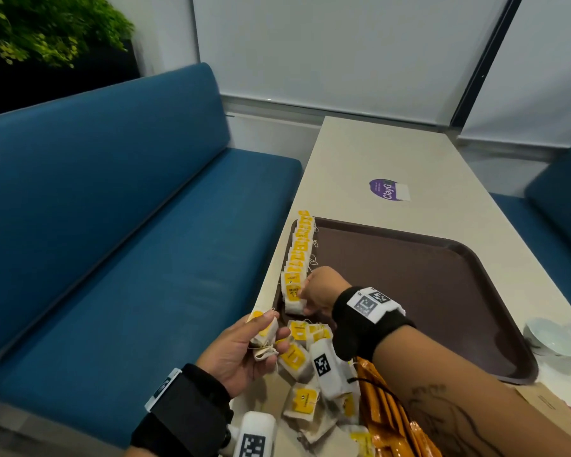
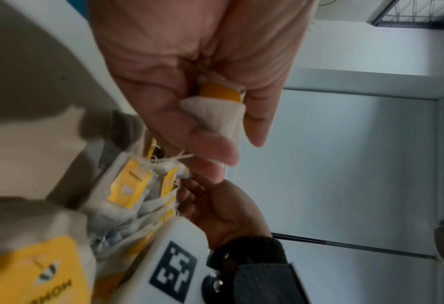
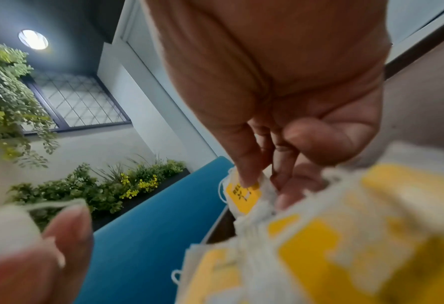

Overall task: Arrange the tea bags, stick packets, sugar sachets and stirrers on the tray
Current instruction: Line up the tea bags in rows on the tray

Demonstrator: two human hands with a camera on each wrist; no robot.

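A row of tea bags [image 1: 299, 250] was seen standing along the left rim of the brown tray [image 1: 442, 291] on the desk [image 1: 393, 153], its long axis running away from the person. At the near end of that row a tea bag [image 1: 293, 296] was pinched by the fingers [image 3: 246, 174] of the right hand [image 1: 320, 290], just over the tray's near-left corner. Another small bunch of tea bags [image 1: 264, 334] was held curled in the left hand [image 1: 244, 351], just beside and nearer than the row. A loose pile of tea bags [image 1: 305, 367] lay below the right wrist, beside orange stick packets [image 1: 383, 407]. The next bag would probably be fed rightward from the left hand.
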